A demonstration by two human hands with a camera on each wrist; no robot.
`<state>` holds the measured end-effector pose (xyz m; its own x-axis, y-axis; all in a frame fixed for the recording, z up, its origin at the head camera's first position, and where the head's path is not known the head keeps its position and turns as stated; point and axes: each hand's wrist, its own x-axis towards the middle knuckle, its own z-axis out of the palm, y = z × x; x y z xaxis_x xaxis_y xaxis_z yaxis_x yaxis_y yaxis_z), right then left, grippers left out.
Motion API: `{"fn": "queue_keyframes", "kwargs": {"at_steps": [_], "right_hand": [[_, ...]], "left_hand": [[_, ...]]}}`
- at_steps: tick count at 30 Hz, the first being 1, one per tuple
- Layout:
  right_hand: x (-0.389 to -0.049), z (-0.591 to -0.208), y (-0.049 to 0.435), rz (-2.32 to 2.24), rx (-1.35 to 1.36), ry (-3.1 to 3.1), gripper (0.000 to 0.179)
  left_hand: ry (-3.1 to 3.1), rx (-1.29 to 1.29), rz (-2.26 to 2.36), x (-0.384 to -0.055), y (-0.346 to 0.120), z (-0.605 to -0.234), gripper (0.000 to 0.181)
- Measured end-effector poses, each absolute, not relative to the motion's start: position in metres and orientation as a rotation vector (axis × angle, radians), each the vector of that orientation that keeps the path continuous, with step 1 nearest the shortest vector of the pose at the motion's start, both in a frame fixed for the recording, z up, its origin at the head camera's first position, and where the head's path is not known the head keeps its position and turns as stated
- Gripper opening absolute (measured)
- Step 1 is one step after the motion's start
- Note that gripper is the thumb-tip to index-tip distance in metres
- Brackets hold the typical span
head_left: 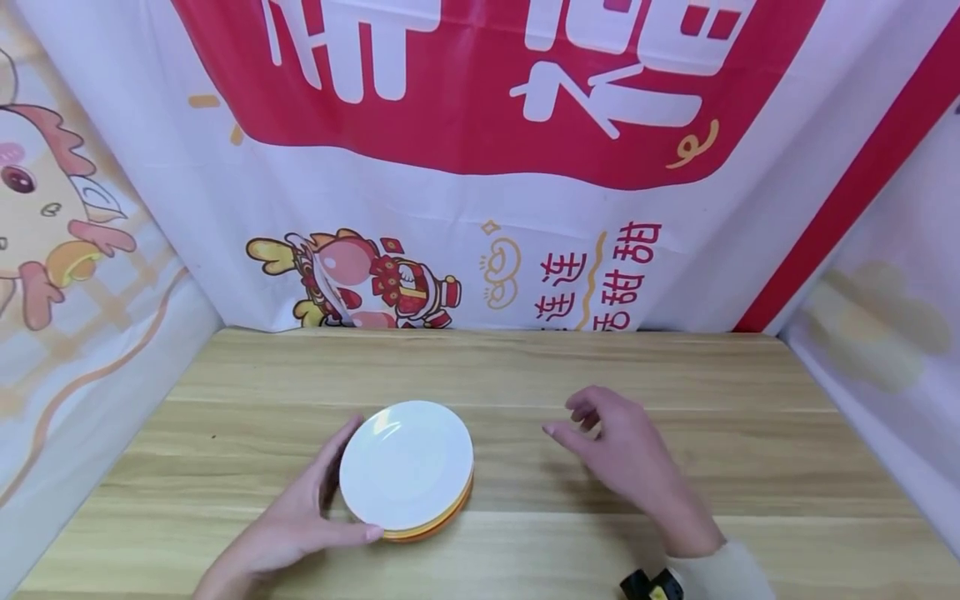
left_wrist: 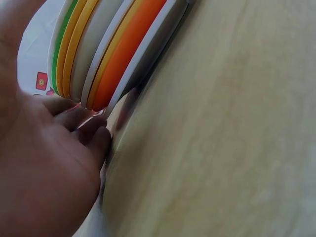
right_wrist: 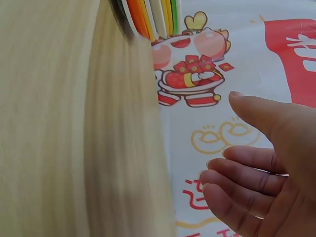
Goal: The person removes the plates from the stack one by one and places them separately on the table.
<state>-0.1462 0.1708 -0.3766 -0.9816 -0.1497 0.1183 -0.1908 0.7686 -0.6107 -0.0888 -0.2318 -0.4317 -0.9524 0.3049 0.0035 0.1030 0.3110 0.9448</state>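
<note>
A stack of small round plates [head_left: 407, 467] stands on the wooden table, a white one on top. From the side, in the left wrist view, the stacked plates [left_wrist: 106, 54] show green, yellow, white and orange rims. My left hand [head_left: 309, 518] holds the stack from its left, thumb at the near edge and fingers round the far side. To the right of the plates, my right hand [head_left: 622, 454] hovers over the table, apart from them. Its fingers are loosely bent around nothing; the right wrist view shows the same hand [right_wrist: 261, 173] with thumb and fingers spread.
The wood-grain table [head_left: 525, 367] reaches back to a white and red printed cloth [head_left: 465, 208] with cartoon figures and lettering. Cloth walls also rise at the left [head_left: 90, 275] and right [head_left: 892, 333] edges. A small black object [head_left: 651, 585] sits by the right sleeve.
</note>
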Motion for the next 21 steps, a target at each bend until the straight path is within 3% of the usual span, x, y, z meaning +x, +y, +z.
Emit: {"fn": "queue_keyframes", "kwargs": {"at_steps": [6, 13, 21], "right_hand": [[-0.146, -0.388, 0.154, 1.248, 0.302, -2.845, 0.039], [-0.143, -0.392, 0.129, 1.492, 0.338, -2.793, 0.029], [-0.139, -0.397, 0.104, 1.654, 0.424, -2.776, 0.033]], "left_hand": [[2.37, 0.351, 1.651, -0.089, -0.229, -0.433, 0.135], [2.382, 0.32, 1.631, -0.089, -0.23, -0.434, 0.126], [2.396, 0.385, 1.671, -0.089, -0.233, -0.439, 0.126]]}}
